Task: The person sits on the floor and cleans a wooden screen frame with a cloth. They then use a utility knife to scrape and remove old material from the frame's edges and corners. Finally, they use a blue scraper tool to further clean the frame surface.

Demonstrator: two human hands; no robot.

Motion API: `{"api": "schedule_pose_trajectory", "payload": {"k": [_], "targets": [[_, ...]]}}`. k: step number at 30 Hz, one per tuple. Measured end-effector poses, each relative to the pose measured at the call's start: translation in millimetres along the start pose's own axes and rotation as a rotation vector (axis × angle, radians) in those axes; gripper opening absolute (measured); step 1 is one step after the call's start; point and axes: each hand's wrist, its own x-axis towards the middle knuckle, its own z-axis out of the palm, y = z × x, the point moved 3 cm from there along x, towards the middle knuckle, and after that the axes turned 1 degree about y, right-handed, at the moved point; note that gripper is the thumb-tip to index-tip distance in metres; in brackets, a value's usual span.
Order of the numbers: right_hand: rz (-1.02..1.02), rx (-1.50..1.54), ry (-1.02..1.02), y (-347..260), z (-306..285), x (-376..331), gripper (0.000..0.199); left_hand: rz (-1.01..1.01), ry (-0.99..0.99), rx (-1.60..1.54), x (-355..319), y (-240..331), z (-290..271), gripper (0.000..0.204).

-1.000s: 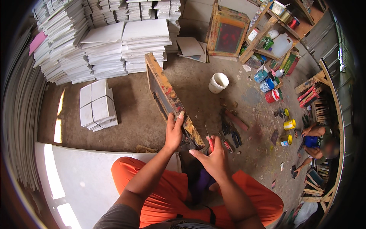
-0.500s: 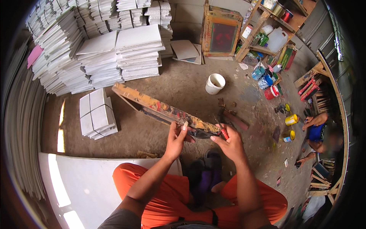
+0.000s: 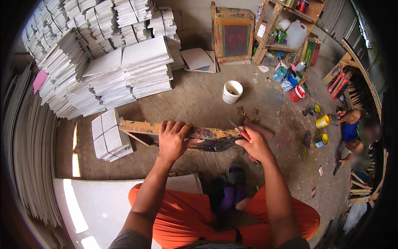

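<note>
A paint-stained wooden screen-printing frame (image 3: 143, 126) is held edge-up across my lap, a dark sheet sagging along its near lower side. My left hand (image 3: 174, 139) lies over its upper edge near the middle, fingers curled over the far side and thumb on the near side. At the frame's right end, my right hand (image 3: 257, 145) is closed round a red-handled tool (image 3: 245, 135) with a pointed metal tip. The palm hides most of that tool, so its exact kind cannot be told. Thumb and fingers of this hand are close to the frame's corner.
Ahead stands a white bucket (image 3: 232, 92); a strapped bundle of white sheets (image 3: 110, 135) lies left. Tall sheet stacks (image 3: 147, 62) rise behind. Paint tubs (image 3: 297, 93) and yellow cans (image 3: 322, 121) stand right, near another person (image 3: 351, 124). A white board (image 3: 120, 199) lies beside my leg.
The frame has turned more level, its left end lowered. My left hand has shifted from beneath it to a grip over its top edge. My right hand keeps the red-handled tool.
</note>
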Motion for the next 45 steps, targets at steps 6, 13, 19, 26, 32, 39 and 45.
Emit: {"api": "schedule_pose_trajectory", "payload": {"k": [6,13,19,26,32,39,45], "targets": [[0.066,0.292,0.185,19,9,-11,0.03,-0.133,0.001,0.021,-10,13,-17,0.053],[0.37,0.847,0.069,10,42,-34,0.037,-0.225,0.007,0.108,-12,6,-25,0.05],[0.392,1.08,0.003,-13,68,-48,0.043,-0.313,-0.111,0.048,-12,5,-17,0.054],[0.211,0.641,0.016,-26,66,-45,0.038,-0.289,-0.105,0.045,-6,22,-11,0.054],[-0.005,0.188,0.097,-56,54,-34,0.041,-0.262,-0.095,0.034,-19,36,-14,0.051],[0.021,-0.127,-0.046,-82,57,-41,0.044,-0.27,-0.099,0.028,-23,38,-17,0.05],[0.103,-0.244,-0.03,-91,62,-36,0.054,-0.274,-0.122,0.018,-21,43,-22,0.05]]}}
